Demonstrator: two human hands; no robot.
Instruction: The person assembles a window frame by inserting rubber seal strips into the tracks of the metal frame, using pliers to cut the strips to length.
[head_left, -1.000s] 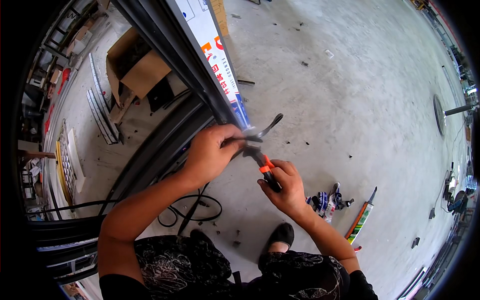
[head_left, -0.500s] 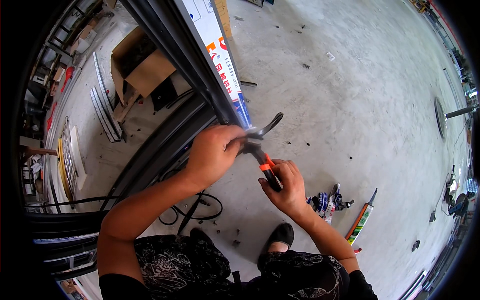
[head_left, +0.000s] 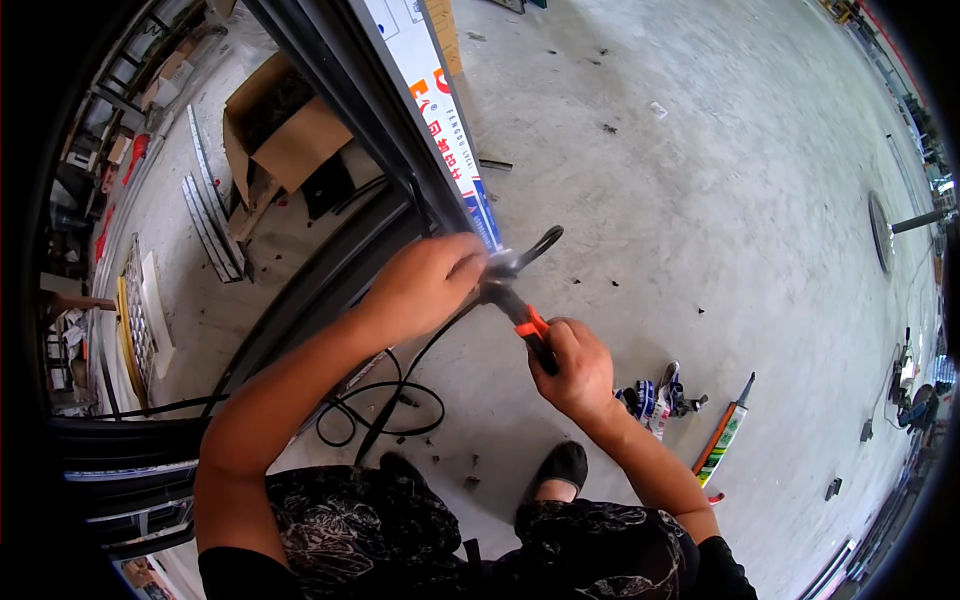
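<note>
My right hand [head_left: 578, 368] is closed around the black and orange handles of a pair of pliers [head_left: 517, 306]. The dark head of the pliers meets a thin black rubber strip [head_left: 540, 243], right by the end of a dark metal frame [head_left: 375, 130]. The strip's upper end bends into a loop, while its length runs down toward a coil on the floor. My left hand [head_left: 425, 285] is closed at the same spot, thumb and forefinger pinched by the strip. Blur and the fingers hide the jaws' exact grip.
White printed film [head_left: 425, 95] covers the frame's right side. An open cardboard box [head_left: 300, 145] and metal strips [head_left: 207, 228] lie to the left. At right on the floor are a sealant tube [head_left: 722, 445] and a crumpled wrapper [head_left: 650, 402]. The coiled strip [head_left: 375, 420] lies near my feet.
The pliers' handles have come together as my right hand tightened. My left hand has shifted slightly up, and a stretch of strip below the pliers now shows.
</note>
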